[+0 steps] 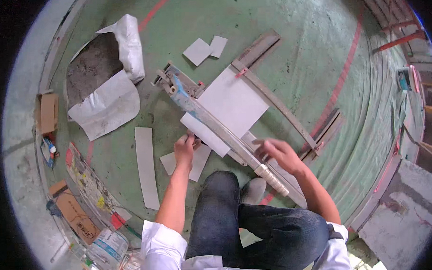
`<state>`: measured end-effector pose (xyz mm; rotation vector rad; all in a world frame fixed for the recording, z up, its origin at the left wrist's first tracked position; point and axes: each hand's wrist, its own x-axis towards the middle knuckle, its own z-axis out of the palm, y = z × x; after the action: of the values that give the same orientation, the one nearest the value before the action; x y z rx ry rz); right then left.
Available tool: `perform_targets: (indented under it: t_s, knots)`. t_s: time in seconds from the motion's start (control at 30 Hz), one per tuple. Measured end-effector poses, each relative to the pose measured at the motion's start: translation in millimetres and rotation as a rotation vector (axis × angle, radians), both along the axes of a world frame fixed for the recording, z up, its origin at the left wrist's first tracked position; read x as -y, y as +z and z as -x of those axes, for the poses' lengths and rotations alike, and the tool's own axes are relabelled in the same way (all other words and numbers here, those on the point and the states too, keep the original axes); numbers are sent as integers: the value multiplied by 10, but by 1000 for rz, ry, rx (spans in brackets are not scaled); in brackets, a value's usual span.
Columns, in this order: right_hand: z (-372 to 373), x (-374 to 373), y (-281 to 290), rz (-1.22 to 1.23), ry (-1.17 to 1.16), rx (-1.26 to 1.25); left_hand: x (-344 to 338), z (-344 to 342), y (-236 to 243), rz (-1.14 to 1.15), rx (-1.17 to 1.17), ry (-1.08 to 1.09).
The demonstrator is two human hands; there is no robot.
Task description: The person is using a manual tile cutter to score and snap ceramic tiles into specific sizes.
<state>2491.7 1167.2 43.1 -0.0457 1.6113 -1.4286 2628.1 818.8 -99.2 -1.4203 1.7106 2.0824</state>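
A long manual tile cutter [214, 124] stands on the floor in front of my knees, its wrapped handle [273, 180] at the near right end. A large white tile [235, 100] lies flat on its bed, beyond the rail. My left hand [184, 150] is closed at the lower left edge of a narrow white tile strip [205, 134], which overlaps the near side of the rail. My right hand [281, 155] hovers over the cutter's near right part, slightly blurred; its fingers look apart and nothing shows in them.
Loose tile pieces [197, 52] lie beyond the cutter; a long strip [146, 168] and offcuts [198, 167] lie on the left. An open white sack of grey material [97, 67] sits at the far left. A bucket [108, 246] and cardboard [75, 213] stand at the near left.
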Motion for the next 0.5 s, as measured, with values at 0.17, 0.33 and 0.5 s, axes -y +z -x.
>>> perform_targets:
  t_s: [0.17,0.33,0.5]
  knots:
    - [-136,337,801,-110,426,-417,-93,20,-74,-61,-82,35]
    - [-219,698,1357,-395,609,-681,98,-145,-118,-233,-75,116]
    - [-420,520,1828,-569,711,-766,-45,-196,-204,-387,-228,309]
